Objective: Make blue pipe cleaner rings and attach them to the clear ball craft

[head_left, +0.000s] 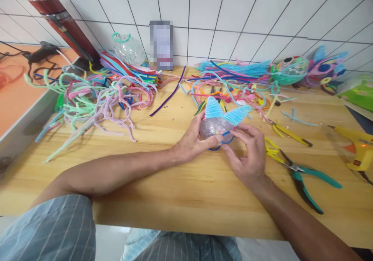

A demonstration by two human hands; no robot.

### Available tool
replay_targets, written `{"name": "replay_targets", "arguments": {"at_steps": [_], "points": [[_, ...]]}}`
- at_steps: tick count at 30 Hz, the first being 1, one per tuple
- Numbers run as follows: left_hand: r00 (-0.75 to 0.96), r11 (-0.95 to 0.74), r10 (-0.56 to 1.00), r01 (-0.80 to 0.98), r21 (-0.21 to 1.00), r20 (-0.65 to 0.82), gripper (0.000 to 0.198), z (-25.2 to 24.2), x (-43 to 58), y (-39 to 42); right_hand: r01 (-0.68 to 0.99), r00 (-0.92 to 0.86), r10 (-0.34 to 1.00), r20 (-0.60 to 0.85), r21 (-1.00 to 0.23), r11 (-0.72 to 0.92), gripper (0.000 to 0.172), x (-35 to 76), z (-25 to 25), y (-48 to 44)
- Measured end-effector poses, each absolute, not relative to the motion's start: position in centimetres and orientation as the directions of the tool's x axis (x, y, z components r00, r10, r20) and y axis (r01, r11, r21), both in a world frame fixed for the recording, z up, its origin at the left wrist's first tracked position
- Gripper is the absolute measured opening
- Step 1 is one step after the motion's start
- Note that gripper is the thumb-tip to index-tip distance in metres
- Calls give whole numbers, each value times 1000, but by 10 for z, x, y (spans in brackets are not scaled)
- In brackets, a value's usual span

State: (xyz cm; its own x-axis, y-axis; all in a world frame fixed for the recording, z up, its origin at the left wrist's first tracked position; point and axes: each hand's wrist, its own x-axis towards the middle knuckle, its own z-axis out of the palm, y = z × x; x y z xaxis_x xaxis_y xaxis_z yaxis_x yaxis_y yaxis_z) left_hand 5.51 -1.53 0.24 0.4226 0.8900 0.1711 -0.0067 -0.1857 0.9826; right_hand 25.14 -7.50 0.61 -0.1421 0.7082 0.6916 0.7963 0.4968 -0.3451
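My left hand is wrapped around a clear, rounded plastic ball and steadies it above the table. Two light-blue ear-shaped pieces of pipe cleaner stick up from its top. With thumb and fingers, my right hand pinches a dark-blue pipe cleaner at the ball's lower right side. That blue strand curves along the ball's underside. The left thumb presses close by it. Fingers hide part of the ball's back and lower side.
Green-handled pliers, a yellow cutter and a yellow glue gun lie to the right. Tangled pipe cleaners fill the left. A purple pipe cleaner lies mid-table. A phone leans on the tiled wall beside a red cylinder.
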Motion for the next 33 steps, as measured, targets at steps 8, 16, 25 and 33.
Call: {"name": "replay_targets", "arguments": {"at_steps": [8,16,25,33], "points": [[424,-184,891,17,983,160,79,2,54,-16,776,-127,711,692,-377,505,51,250,6,-75],[416,-104,899,-99,990,137,66,4,56,-17,803,-148,692,706,-322,501,45,247,7,-74],[402,-98,902,-164,982,158,63,4,57,-14,786,-176,639,749,-284,550,45,245,6,-72],[410,-91,901,-138,986,140,63,2,57,-13,779,-180,651,738,-296,552,49,245,6,-72]]}}
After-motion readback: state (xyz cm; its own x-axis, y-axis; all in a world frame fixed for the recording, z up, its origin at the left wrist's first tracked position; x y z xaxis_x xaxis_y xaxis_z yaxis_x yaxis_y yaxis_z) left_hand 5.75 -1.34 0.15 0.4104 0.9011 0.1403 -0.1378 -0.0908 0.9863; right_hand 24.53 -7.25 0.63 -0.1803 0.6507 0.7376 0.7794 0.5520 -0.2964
